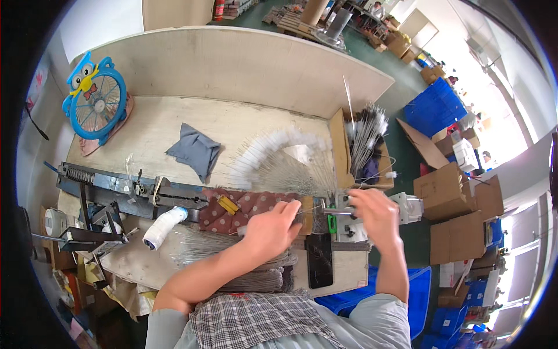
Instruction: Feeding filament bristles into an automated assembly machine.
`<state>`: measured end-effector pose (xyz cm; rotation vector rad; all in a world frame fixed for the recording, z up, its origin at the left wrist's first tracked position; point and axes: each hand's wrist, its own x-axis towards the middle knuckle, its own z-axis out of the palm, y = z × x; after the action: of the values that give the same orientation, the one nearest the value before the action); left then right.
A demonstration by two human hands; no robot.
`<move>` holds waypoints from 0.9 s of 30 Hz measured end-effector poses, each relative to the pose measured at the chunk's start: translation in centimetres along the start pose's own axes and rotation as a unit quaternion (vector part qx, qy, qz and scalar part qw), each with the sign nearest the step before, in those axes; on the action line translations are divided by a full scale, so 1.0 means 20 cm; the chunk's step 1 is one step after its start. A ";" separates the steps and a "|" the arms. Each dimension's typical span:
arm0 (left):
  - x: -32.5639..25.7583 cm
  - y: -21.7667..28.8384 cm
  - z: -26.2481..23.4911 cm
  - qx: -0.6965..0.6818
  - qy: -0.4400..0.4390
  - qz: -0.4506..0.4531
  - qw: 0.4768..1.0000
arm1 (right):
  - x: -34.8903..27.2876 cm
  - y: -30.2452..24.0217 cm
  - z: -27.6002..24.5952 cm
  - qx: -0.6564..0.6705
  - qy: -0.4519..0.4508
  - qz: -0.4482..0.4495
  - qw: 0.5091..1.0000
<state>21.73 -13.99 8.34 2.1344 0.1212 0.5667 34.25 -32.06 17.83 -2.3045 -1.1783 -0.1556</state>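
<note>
My left hand point(272, 231) is closed in a pinch over the brown dotted cloth pad point(238, 200), with a thin metal wire point(313, 210) running right from its fingertips to a small bench device point(343, 216). My right hand point(375, 218) curls at the right of this device, its fingers bent beside the metal parts; what it grips is hidden. Beyond the hands, thin wire brushes point(273, 157) with white bristle ends lie in a fan. A bundle of bare wires point(203, 247) lies under and beside my left forearm. A yellow piece point(228, 205) rests on the pad.
A black phone point(319, 260) lies before the device. At the right, an open carton point(343, 148) holds upright brushes. A grey cloth point(195, 152), blue owl-shaped fan point(96, 102), white wrapped roll point(164, 228) and metal jig point(96, 218) occupy the left. A low board point(232, 64) borders the back.
</note>
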 end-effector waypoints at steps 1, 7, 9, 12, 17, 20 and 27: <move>0.02 -0.07 0.08 0.087 -0.025 0.015 0.996 | 0.04 0.00 0.07 -0.025 -0.011 -0.056 0.998; 0.21 -0.19 0.10 0.257 -0.023 0.077 0.963 | 0.09 0.07 0.33 0.048 0.007 -0.038 0.998; 0.28 -0.29 0.11 0.356 -0.054 0.118 0.925 | 0.12 0.08 0.35 0.060 -0.116 -0.036 0.991; 0.19 -0.21 0.01 0.330 -0.013 0.125 0.935 | 0.14 0.12 0.28 0.096 -0.170 0.006 0.981; -0.31 -0.11 -0.16 0.063 0.026 0.002 0.998 | 0.26 -0.08 0.43 0.148 -0.118 -0.138 0.972; -0.41 -0.07 -0.18 -0.360 0.066 -0.419 0.831 | 0.36 -0.25 0.63 0.203 -0.116 -0.232 0.944; -0.54 -0.38 -0.52 -0.699 0.231 -0.433 0.519 | 0.37 -0.50 0.88 0.179 -0.114 -0.198 0.957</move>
<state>8.41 -4.93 3.64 0.1239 0.7031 0.3252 28.61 -13.03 9.53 -1.7866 -1.6273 0.1729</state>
